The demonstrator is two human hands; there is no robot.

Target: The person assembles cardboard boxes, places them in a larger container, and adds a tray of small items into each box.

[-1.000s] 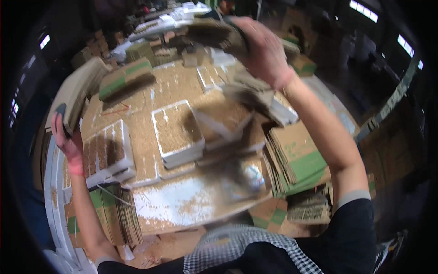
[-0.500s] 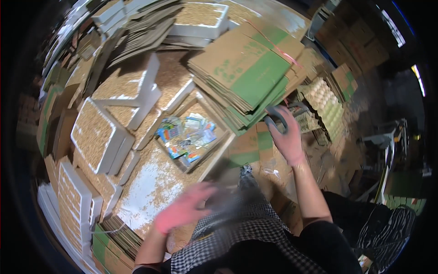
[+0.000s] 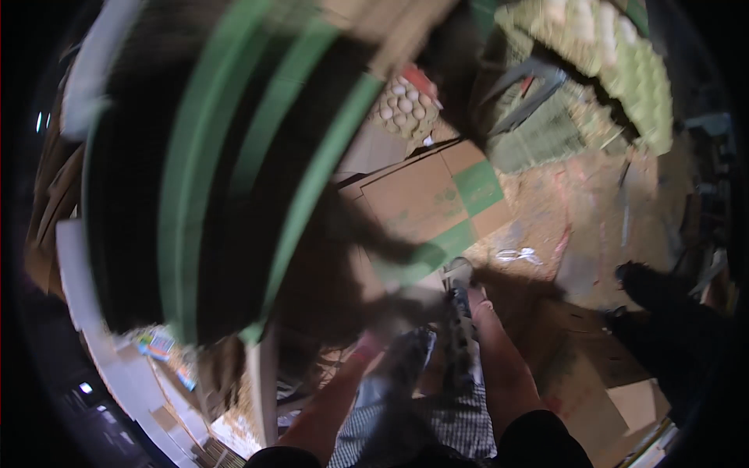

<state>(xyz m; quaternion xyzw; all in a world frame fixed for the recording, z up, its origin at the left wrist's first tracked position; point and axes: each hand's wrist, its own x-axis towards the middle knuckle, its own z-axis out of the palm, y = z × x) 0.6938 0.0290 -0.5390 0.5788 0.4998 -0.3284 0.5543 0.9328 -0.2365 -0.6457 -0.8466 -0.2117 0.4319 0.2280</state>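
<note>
Both my forearms reach forward and down from the lower edge. My left hand, in a pink glove with a dark palm, is smeared by motion in front of my knees. My right hand is close to it on the right, its fingers hard to make out. Just beyond both hands a brown carton with green panels lies low down by the floor. Its near edge is closest to my hands; I cannot tell whether they touch it.
Blurred cartons with green bands rise large at the left. Eggs in a tray sit beyond the low carton, and pale green egg trays stand far right. An open carton is at the lower right. A person's dark-clothed leg shows at right.
My view has swung down and to the right, toward the floor. My hands, spread apart before, have come close together. The carton stack now looms at the left.
</note>
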